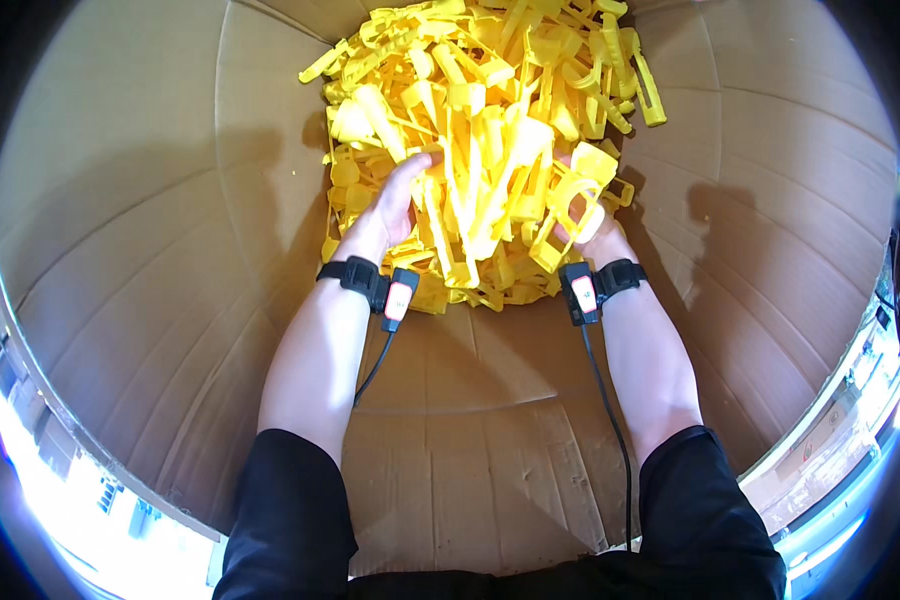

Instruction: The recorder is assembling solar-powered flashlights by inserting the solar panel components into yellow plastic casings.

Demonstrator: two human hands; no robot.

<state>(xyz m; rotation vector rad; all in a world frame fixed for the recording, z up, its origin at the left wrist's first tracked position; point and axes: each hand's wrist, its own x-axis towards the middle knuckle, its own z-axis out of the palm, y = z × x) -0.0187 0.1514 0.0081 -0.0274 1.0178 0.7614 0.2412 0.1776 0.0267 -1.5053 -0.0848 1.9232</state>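
A large heap of yellow plastic parts (470,70) lies at the far end of a deep cardboard box. Among them are long narrow strips, blocky ends and looped frames. My left hand (398,205) is closed against the left side of a bunch of these parts, its thumb showing and its other fingers hidden. On the opposite side my right hand (605,240) grips the same bunch, largely covered by a looped yellow frame (578,205). The bunch (480,190) sits between both palms, in front of the heap.
Cardboard walls (140,230) surround both arms, and the near wall (470,470) rises close to my body. A black strap with a small cabled device (398,298) is on my left wrist, and a similar device (580,293) on my right. Cables trail along both forearms.
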